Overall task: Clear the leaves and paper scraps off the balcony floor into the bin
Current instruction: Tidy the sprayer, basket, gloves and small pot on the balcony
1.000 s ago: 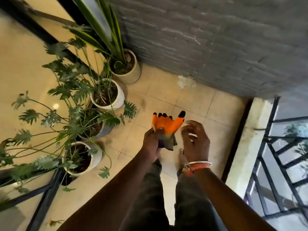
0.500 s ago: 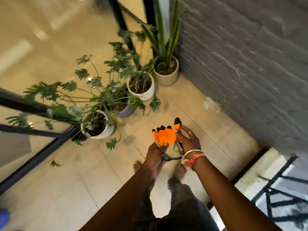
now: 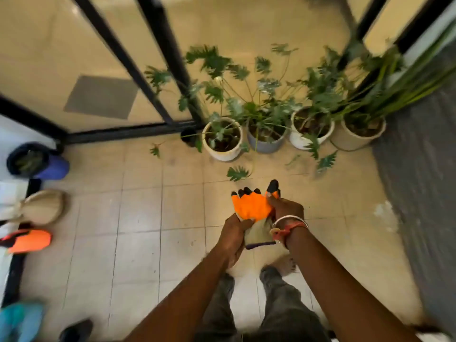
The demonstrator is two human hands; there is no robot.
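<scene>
An orange work glove [image 3: 251, 206] is held over the floor [image 3: 148, 218] — cuff clamped in the left grip [image 3: 234, 230], thumb side pinched by the right grip [image 3: 286, 208], prob. to be pulled on before litter is handled. Leaves [image 3: 237, 173] are seen by the plant pots [image 3: 218, 156], the blue bin [image 3: 37, 161] far left. Paper scraps can't be made out — too blurred.

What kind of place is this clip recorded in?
Most likely a home balcony: tiled floor, a row of potted plants beside a black-framed glass door, and a grey brick wall on the right.
</scene>
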